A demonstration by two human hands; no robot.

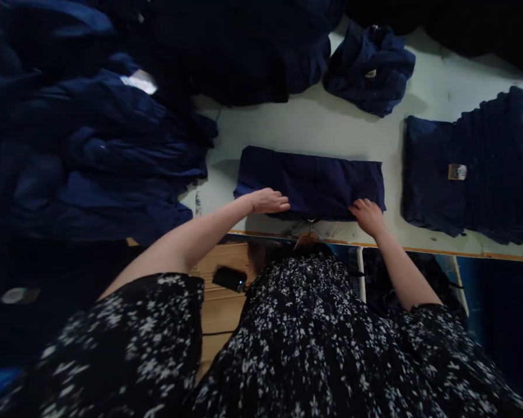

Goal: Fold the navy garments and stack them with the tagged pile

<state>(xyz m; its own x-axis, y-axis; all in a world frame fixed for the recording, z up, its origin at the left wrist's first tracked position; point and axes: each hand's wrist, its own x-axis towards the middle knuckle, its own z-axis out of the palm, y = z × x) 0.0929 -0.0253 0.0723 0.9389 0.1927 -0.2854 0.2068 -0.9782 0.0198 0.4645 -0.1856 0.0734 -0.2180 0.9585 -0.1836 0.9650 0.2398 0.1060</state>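
A navy garment, folded into a long flat rectangle, lies on the pale table near its front edge. My left hand rests on the garment's near left edge, fingers curled around the fabric. My right hand grips the near right edge, its fingers tucked into the cloth. A small tag hangs below the fold between my hands.
A big heap of navy garments fills the left side. A crumpled navy piece lies at the back. A folded stack with a label sits on the right. A black phone lies on a wooden surface below the table edge.
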